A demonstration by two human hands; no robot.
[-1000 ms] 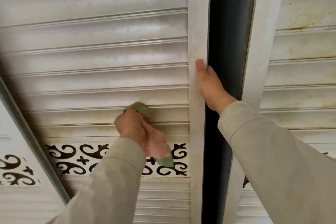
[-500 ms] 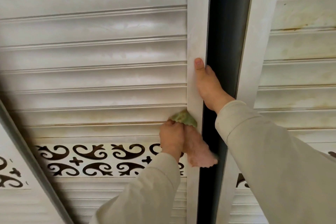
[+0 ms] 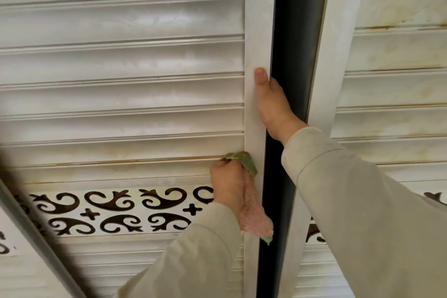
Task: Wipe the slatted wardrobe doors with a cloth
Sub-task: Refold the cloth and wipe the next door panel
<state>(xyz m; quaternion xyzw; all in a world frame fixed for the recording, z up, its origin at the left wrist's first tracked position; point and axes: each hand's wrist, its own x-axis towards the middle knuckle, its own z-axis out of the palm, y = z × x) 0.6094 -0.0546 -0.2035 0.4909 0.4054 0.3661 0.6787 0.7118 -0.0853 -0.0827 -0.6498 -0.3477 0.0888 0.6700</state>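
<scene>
Left hand presses cloth on slat.

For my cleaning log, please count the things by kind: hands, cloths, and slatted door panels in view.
Hands: 2, left hand and right hand
Cloths: 1, the pink and green cloth
Slatted door panels: 2, left door and right door
Total: 5
</scene>
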